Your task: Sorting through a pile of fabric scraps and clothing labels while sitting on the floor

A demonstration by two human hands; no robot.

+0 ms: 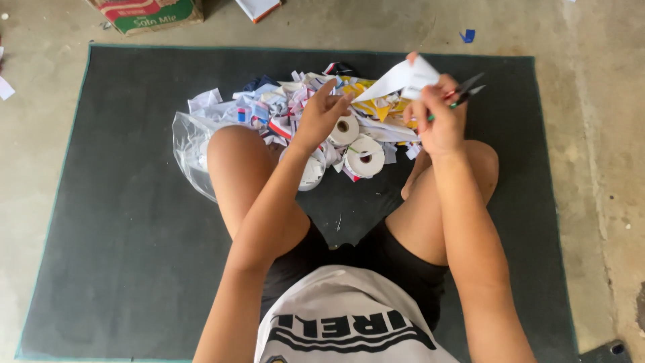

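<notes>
White paper piece (pixel 403 79), upper centre-right: our right hand (pixel 440 121) pinches it with scissors (pixel 463 91). Our left hand (pixel 321 114) loosely open over scrap pile (pixel 295 101). Dark mat (pixel 121 222) on concrete floor (pixel 598 168). Cardboard box (pixel 144 13) cut off, upper left.

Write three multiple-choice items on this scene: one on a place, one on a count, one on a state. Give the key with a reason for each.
1. Where do the paper scraps lie?
A. on the dark mat
B. inside the cardboard box
C. on the person's lap

2. How many tape rolls show whole by the scraps?
A. none
B. two
C. six

3. What does the right hand hold?
A. nothing
B. a tape roll
C. scissors and a white paper piece

Key:
1 A: the pile rests on the dark mat, in front of the knees; the cardboard box stands off the mat.
2 B: one tape roll and another lie beside the pile.
3 C: its fingers grip the scissors and the white paper piece; the left hand reaches towards the pile.
</notes>
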